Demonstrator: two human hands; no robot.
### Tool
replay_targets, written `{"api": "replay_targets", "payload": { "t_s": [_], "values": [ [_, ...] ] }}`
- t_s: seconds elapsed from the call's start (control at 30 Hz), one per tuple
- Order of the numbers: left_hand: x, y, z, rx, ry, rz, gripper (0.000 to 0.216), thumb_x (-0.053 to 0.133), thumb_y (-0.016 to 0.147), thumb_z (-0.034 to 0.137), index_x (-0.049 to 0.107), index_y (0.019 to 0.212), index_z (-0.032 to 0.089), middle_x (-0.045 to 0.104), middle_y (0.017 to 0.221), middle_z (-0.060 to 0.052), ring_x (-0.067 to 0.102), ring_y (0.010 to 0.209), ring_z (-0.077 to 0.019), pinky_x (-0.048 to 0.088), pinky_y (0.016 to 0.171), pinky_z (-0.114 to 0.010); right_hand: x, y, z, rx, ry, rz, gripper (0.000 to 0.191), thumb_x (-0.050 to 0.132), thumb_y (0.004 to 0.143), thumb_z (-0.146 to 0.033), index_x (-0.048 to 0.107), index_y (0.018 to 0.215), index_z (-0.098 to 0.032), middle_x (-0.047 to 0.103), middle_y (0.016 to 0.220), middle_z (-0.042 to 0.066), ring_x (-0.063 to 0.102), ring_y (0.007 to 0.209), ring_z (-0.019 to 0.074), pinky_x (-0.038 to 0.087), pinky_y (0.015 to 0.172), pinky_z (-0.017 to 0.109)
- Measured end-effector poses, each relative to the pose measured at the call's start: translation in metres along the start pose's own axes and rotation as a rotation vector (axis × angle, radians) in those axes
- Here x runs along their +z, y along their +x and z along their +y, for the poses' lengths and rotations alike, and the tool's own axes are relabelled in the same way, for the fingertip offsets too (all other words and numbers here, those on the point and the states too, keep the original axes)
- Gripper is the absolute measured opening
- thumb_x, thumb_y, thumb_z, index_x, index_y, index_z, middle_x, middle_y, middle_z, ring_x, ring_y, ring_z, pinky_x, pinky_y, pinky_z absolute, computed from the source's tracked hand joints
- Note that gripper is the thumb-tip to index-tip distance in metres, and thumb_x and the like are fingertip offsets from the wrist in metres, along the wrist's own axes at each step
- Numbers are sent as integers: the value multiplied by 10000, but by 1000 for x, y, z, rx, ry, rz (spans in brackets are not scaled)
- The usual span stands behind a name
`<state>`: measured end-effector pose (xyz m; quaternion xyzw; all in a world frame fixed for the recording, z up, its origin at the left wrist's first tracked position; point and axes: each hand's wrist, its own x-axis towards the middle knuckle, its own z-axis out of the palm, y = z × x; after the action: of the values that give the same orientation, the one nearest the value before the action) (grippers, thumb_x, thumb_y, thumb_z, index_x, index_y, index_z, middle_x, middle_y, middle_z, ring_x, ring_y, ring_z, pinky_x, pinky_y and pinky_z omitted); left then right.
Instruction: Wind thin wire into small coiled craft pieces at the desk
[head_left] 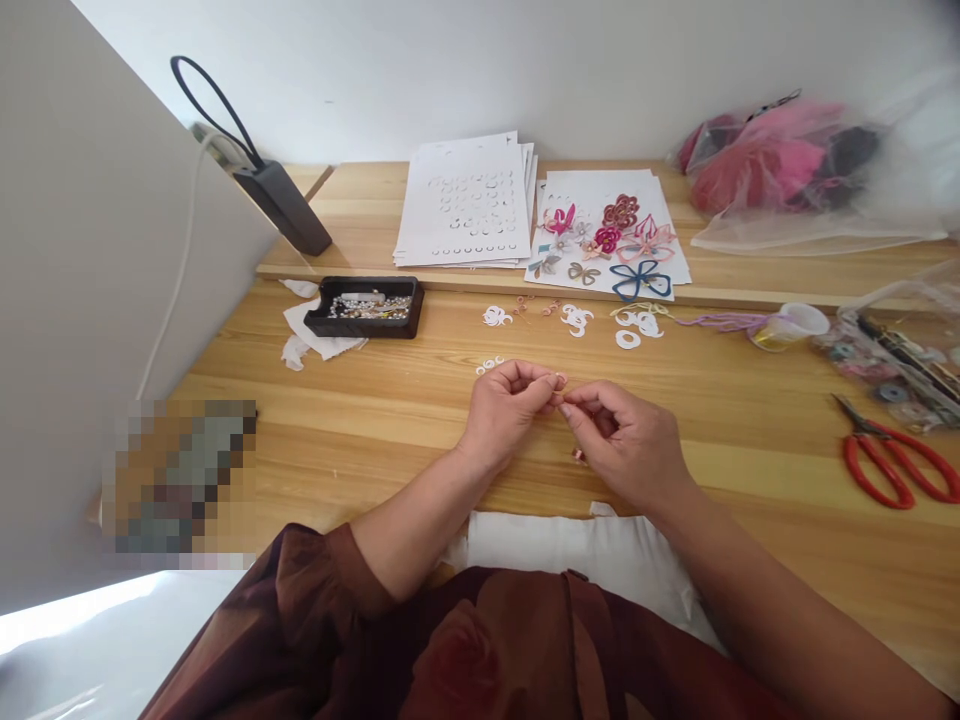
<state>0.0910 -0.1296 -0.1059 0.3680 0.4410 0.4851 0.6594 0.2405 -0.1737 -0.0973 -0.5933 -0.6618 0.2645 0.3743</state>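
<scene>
My left hand (506, 408) is closed in a pinch on a small pale-pink curved piece (561, 379), whose tip shows above the thumb. Against it, my right hand (634, 440) pinches with thumb and forefinger at something too fine to make out. The fingertips of both hands nearly meet over the table. Partly hidden beside my right thumb lies a small copper-coloured spool (578, 456). Just beyond my left hand are several small white crescent cutouts (490, 365). Farther back lie more groups of white paper cutouts (576, 320) and pink wrapped pieces (552, 307).
Red-handled pliers (892, 460) lie at right, near a clear bag of supplies (907, 350) and a white spool with purple thread (799, 325). A black bead tray (365, 329) stands at left. Finished flower ornaments (641, 281) and paper sheets (465, 155) rest on the raised ledge.
</scene>
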Motion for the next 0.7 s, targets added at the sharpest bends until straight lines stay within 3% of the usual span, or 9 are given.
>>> {"api": "replay_targets", "payload": {
  "t_s": [0.1,0.3,0.53,0.7],
  "values": [
    [0,0,1,2,6,1,274,832,697,361,683,745,136,686,697,-17,600,631,-99,493,669,-242,0,0,2,15,39,-10,130,633,920,-315,711,936,-212,699,722,7,586,509,111,505,458,234],
    [0,0,3,-13,2,28,264,819,696,360,686,750,137,702,802,-27,581,612,-84,460,622,-233,1,2,5,233,355,0,211,675,890,-402,675,943,-198,673,749,13,589,529,125,551,399,238],
    [-1,1,0,-30,-38,1,265,835,695,353,693,752,136,699,796,-27,571,620,-79,465,637,-230,3,0,3,188,362,29,210,699,872,-407,685,905,-201,662,721,7,583,520,116,563,422,237],
    [-1,1,-2,-70,-122,-48,272,847,694,346,693,768,134,712,828,-29,586,638,-72,476,639,-216,3,3,3,285,507,-36,228,739,835,-413,671,855,-196,665,722,8,590,568,133,574,412,249]
  ]
}}
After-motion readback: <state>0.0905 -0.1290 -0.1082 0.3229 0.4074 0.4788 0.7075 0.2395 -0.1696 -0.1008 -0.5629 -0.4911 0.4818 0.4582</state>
